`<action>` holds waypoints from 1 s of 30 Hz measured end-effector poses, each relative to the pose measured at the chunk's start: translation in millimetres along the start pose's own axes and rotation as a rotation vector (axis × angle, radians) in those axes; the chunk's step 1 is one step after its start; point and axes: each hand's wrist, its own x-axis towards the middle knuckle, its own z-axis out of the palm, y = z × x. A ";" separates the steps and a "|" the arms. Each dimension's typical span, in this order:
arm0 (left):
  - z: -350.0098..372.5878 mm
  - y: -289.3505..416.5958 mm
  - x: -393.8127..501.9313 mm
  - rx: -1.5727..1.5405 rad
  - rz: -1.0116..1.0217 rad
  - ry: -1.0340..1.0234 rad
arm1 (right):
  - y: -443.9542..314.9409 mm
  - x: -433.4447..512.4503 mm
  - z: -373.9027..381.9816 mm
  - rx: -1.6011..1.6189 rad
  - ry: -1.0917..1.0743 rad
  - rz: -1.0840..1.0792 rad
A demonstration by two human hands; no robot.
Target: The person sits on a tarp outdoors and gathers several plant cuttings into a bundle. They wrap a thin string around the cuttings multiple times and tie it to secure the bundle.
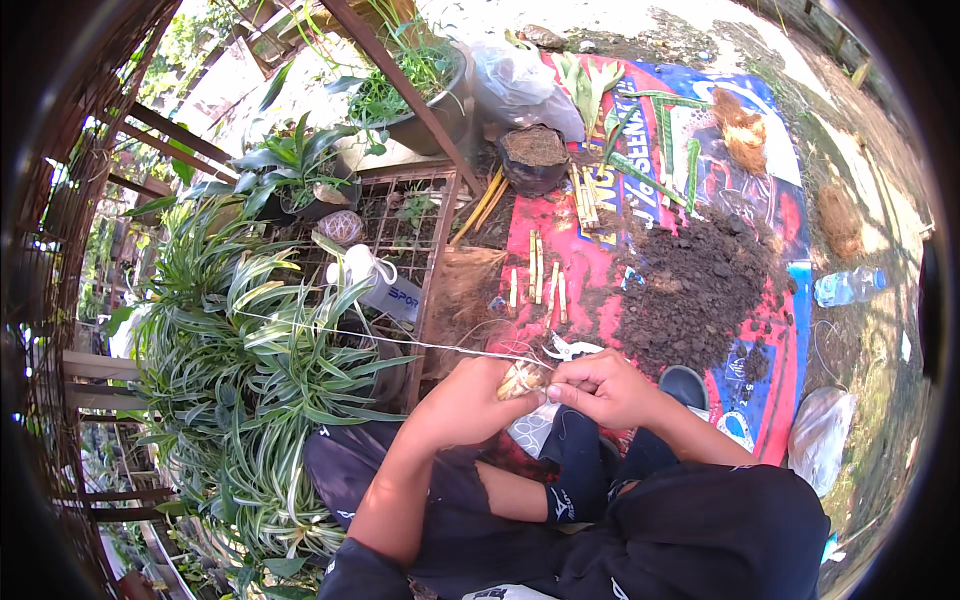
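My left hand [480, 401] grips a small husk-coloured bundle [523, 379] wound with white string. At the bundle's right side my right hand [604, 388] pinches the string between thumb and fingers. A strand of white string [390, 340] runs from the bundle leftward over the striped-leaf plants. Just beyond my hands lie pruning shears [571, 348] with pale handles, partly hidden by my right hand. Short cut stems [536, 266] lie on the red printed tarp [585, 277], and more cut stems [583, 196] lie farther out.
Dark soil [686, 285] is heaped on the tarp, with cut green leaves [664, 142] and coconut fibre [741, 131] beyond. A black pot [533, 159] stands at its far left. Striped-leaf plants [255, 375] and a rusty metal frame [439, 247] are on the left; a plastic bottle [847, 287] lies right.
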 end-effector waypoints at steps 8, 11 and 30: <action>1.7 -16.4 -1.0 -0.175 -0.234 -0.240 | 6.2 -2.1 0.4 -0.305 -0.106 0.042; 2.3 -16.8 1.7 -0.235 -0.290 -0.342 | 8.8 -8.4 -0.1 0.068 -0.180 0.222; 11.7 -13.7 6.8 -0.288 -0.067 -0.046 | 36.1 -13.1 27.4 0.899 -0.115 0.250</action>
